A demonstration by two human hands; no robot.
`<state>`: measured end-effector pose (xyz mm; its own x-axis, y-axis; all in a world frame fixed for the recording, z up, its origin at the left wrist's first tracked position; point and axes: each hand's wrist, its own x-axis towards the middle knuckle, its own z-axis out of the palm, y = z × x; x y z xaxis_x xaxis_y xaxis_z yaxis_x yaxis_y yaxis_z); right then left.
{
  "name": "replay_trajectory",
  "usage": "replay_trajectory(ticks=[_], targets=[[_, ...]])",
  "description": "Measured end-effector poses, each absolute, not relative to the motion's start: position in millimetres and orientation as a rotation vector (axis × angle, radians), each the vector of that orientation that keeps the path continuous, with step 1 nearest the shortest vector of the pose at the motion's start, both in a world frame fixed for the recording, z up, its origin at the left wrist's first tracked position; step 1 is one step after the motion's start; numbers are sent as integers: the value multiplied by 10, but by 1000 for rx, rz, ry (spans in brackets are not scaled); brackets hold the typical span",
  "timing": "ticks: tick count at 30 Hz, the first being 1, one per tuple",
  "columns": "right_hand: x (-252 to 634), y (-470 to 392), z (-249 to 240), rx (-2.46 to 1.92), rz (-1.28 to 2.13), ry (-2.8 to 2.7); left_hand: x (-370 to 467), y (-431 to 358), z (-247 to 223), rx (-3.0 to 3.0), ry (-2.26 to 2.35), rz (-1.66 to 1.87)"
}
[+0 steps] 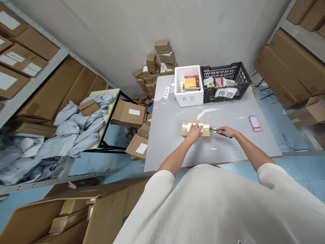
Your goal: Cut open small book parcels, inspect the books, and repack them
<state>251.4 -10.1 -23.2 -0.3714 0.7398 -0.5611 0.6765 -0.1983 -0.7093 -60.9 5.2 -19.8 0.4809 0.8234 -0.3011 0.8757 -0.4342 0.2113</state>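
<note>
A small brown cardboard box (185,131) with a white label and clear tape lies on the grey table before me. My left hand (194,131) rests on top of it, fingers spread over the label. In my right hand (226,131) is a black and yellow utility knife (215,130), gripped with its tip pointing left. That tip is at the right end of the box; whether the blade is cutting into it is too small to tell.
On the table (167,145) stand a white foam box (189,99) with books and a black plastic crate (225,93). A pink phone (255,123) lies right. Grey parcels (76,125) are heaped left. Cartons (134,113) sit beside the table; a large open carton (109,217) stands lower left.
</note>
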Motion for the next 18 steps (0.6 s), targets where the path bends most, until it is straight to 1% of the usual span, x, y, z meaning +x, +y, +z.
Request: replay_trajectory(ticks=[4,8,13,18], targets=[[2545,-159,-269,-1711,1686,-1969,-602,56,-169,2390,1466,-187],[2585,-219,-279,-1757,1539,-1844,-636,57,-148,2375,1423,-176],[2587,-233,-207,-1809,1502,-1643,-614,99,-106,2270,1518,-9],[2443,-262,-93,-1739,1308,-1829,-500,193,-100,2294,1623,53]])
